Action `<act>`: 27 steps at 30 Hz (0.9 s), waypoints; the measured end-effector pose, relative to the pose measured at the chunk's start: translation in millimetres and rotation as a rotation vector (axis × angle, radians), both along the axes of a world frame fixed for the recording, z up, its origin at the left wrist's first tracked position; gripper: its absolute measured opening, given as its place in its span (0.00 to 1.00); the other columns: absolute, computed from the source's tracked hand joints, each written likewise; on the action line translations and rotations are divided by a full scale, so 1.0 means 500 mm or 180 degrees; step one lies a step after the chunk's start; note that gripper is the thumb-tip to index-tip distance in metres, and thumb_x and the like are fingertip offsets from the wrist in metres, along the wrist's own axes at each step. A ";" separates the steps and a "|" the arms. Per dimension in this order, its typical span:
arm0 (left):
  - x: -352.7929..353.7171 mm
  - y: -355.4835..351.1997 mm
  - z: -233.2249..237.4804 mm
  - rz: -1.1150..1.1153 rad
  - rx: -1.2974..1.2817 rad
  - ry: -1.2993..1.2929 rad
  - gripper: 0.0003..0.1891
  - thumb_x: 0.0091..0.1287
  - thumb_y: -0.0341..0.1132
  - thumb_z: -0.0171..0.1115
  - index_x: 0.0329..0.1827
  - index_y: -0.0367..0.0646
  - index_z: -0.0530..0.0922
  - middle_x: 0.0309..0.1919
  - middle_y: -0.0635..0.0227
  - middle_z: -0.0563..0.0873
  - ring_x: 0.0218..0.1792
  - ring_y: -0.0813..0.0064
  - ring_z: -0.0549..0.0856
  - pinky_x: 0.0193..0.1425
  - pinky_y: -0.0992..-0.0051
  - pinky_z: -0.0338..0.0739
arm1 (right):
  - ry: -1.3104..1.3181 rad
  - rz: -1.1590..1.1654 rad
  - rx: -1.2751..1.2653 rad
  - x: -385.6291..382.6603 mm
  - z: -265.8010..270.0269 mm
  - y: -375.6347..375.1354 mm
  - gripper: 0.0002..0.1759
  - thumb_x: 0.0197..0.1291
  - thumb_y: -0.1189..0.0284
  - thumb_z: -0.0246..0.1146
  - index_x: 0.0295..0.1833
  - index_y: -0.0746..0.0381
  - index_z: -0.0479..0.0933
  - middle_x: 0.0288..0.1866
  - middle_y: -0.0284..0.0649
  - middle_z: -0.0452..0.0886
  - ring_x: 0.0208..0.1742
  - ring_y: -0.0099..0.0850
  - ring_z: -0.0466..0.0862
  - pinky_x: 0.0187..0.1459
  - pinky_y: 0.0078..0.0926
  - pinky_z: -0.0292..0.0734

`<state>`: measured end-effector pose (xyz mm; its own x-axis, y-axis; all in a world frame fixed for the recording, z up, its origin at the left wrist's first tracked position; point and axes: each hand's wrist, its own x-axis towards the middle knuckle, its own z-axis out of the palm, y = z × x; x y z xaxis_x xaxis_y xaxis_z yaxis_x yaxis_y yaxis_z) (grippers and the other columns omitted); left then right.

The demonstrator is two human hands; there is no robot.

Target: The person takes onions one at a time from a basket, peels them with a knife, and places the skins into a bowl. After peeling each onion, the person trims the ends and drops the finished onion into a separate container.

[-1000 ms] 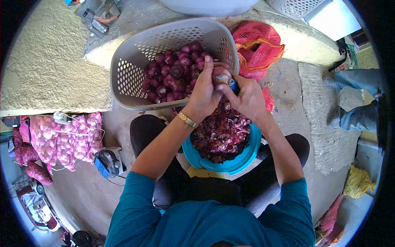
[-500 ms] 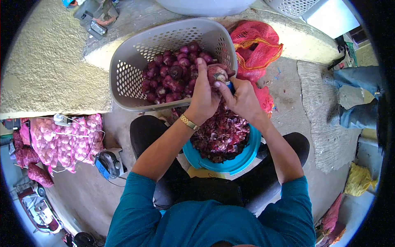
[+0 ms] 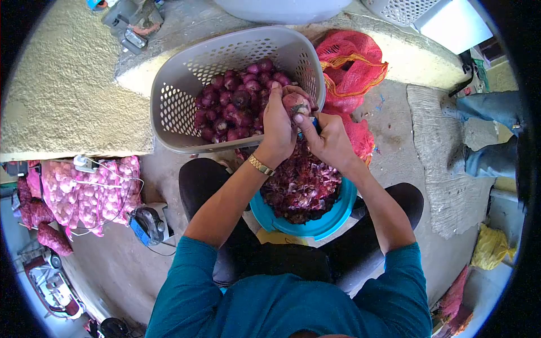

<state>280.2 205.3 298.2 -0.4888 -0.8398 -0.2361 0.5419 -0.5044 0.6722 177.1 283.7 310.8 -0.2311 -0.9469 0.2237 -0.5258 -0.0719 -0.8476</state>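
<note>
We look down at our two hands, close together over the corner of a grey basket (image 3: 174, 79). Our left hand (image 3: 280, 124), a gold watch (image 3: 261, 165) at its wrist, grips a pinkish onion (image 3: 296, 104) between thumb and fingers. Our right hand (image 3: 331, 135) has its thumb up against the onion, its fingers curled around a small blue object (image 3: 315, 119), mostly hidden. Left of the left hand, purple onions (image 3: 231, 107) fill the basket. Below both hands, a blue tub (image 3: 327, 230) holds peels (image 3: 301, 194). Beyond the right hand lies a red mesh bag (image 3: 360, 48).
</note>
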 end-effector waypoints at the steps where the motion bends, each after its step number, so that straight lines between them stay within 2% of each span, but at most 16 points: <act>1: 0.000 -0.001 -0.003 -0.0046 -0.0087 0.0067 0.25 0.80 0.50 0.37 0.38 0.40 0.77 0.31 0.63 0.83 0.33 0.70 0.83 0.42 0.70 0.79 | -0.0009 0.0021 0.0020 -0.001 -0.004 0.001 0.25 0.65 0.58 0.67 0.26 0.71 0.75 0.17 0.56 0.74 0.18 0.51 0.80 0.22 0.41 0.71; 3: 0.005 -0.001 -0.004 -0.0111 -0.0085 -0.0002 0.26 0.80 0.50 0.37 0.37 0.40 0.77 0.31 0.63 0.83 0.33 0.70 0.83 0.42 0.71 0.79 | -0.0030 0.0062 0.0049 0.001 -0.013 0.004 0.25 0.65 0.59 0.67 0.27 0.71 0.76 0.17 0.56 0.74 0.18 0.49 0.80 0.22 0.41 0.72; 5: 0.007 -0.002 0.000 -0.0180 -0.0098 -0.0071 0.26 0.80 0.51 0.36 0.37 0.40 0.76 0.31 0.63 0.83 0.33 0.70 0.82 0.42 0.71 0.79 | -0.0147 0.0169 0.0006 0.000 -0.019 0.007 0.26 0.72 0.58 0.59 0.27 0.70 0.75 0.15 0.36 0.72 0.19 0.20 0.69 0.20 0.28 0.64; 6: 0.004 0.002 0.010 -0.0128 -0.0020 -0.0144 0.26 0.80 0.50 0.35 0.36 0.40 0.76 0.29 0.64 0.82 0.31 0.73 0.81 0.39 0.73 0.77 | -0.0146 0.0173 0.0011 0.002 -0.017 0.009 0.26 0.72 0.58 0.59 0.27 0.70 0.75 0.15 0.36 0.72 0.19 0.20 0.69 0.20 0.28 0.64; 8: 0.000 0.007 0.016 -0.0064 0.0061 -0.0212 0.27 0.81 0.49 0.35 0.35 0.40 0.76 0.27 0.66 0.81 0.29 0.77 0.79 0.36 0.76 0.76 | -0.0267 0.0083 -0.0016 0.006 -0.013 0.011 0.23 0.66 0.61 0.66 0.26 0.71 0.76 0.15 0.53 0.72 0.15 0.39 0.77 0.21 0.37 0.70; 9: 0.000 0.008 0.015 -0.0048 -0.0032 -0.0283 0.27 0.81 0.49 0.34 0.35 0.40 0.76 0.27 0.66 0.81 0.29 0.77 0.80 0.37 0.76 0.76 | -0.0270 0.0097 -0.0011 0.006 -0.019 0.011 0.23 0.66 0.61 0.66 0.26 0.71 0.76 0.15 0.53 0.72 0.15 0.39 0.77 0.21 0.37 0.70; 11: 0.003 0.007 0.011 -0.0029 -0.0126 -0.0353 0.27 0.81 0.49 0.34 0.34 0.40 0.76 0.27 0.66 0.81 0.29 0.76 0.80 0.37 0.76 0.77 | -0.0422 0.0128 0.0061 0.002 -0.035 0.011 0.24 0.67 0.61 0.65 0.26 0.70 0.76 0.14 0.49 0.70 0.14 0.32 0.71 0.19 0.35 0.66; 12: 0.006 0.003 0.008 -0.0113 -0.0182 -0.0365 0.26 0.81 0.49 0.34 0.35 0.40 0.77 0.29 0.64 0.82 0.30 0.73 0.81 0.39 0.74 0.77 | -0.0421 0.0131 0.0062 0.003 -0.035 0.011 0.24 0.67 0.61 0.65 0.26 0.70 0.76 0.14 0.49 0.70 0.14 0.32 0.71 0.19 0.35 0.66; 14: 0.010 -0.001 0.001 -0.0196 -0.0242 -0.0375 0.26 0.80 0.49 0.35 0.36 0.40 0.77 0.30 0.63 0.83 0.32 0.71 0.82 0.41 0.72 0.78 | -0.0511 0.0109 0.0074 0.005 -0.035 0.011 0.24 0.68 0.61 0.65 0.26 0.70 0.76 0.13 0.45 0.67 0.15 0.26 0.65 0.19 0.33 0.63; 18: 0.013 -0.005 -0.001 -0.0322 -0.0066 -0.0282 0.26 0.80 0.50 0.35 0.36 0.41 0.77 0.31 0.63 0.83 0.32 0.71 0.82 0.41 0.71 0.79 | -0.0675 0.0157 0.0150 0.004 -0.036 0.011 0.25 0.69 0.60 0.64 0.26 0.70 0.76 0.13 0.43 0.66 0.16 0.23 0.64 0.19 0.32 0.62; 20: 0.013 -0.005 -0.005 -0.0303 -0.0068 -0.0273 0.26 0.80 0.51 0.36 0.37 0.41 0.77 0.31 0.63 0.83 0.32 0.72 0.82 0.40 0.71 0.79 | -0.0771 0.0132 0.0547 -0.001 -0.035 0.008 0.25 0.69 0.59 0.63 0.27 0.71 0.76 0.14 0.43 0.68 0.18 0.22 0.65 0.20 0.32 0.64; 23: 0.023 -0.006 0.017 -0.0631 0.0117 -0.0366 0.25 0.80 0.52 0.38 0.38 0.42 0.77 0.33 0.64 0.83 0.34 0.73 0.82 0.45 0.71 0.79 | -0.0402 0.0200 0.0205 -0.013 -0.031 0.012 0.25 0.70 0.58 0.62 0.30 0.71 0.78 0.16 0.43 0.72 0.21 0.22 0.68 0.23 0.31 0.68; 25: 0.028 -0.005 0.023 -0.1001 0.0394 0.0687 0.22 0.80 0.51 0.43 0.41 0.42 0.78 0.35 0.67 0.83 0.38 0.74 0.81 0.54 0.70 0.77 | -0.0568 -0.0014 0.0166 -0.024 -0.048 0.002 0.25 0.71 0.57 0.62 0.33 0.71 0.78 0.18 0.43 0.74 0.23 0.23 0.71 0.26 0.32 0.70; 27: 0.027 -0.008 0.006 -0.1060 0.0259 0.0728 0.21 0.80 0.49 0.44 0.43 0.42 0.78 0.37 0.68 0.83 0.41 0.75 0.81 0.57 0.69 0.75 | -0.0738 -0.0221 0.0104 -0.034 -0.044 -0.003 0.24 0.71 0.57 0.61 0.35 0.71 0.79 0.20 0.44 0.76 0.24 0.24 0.73 0.29 0.32 0.72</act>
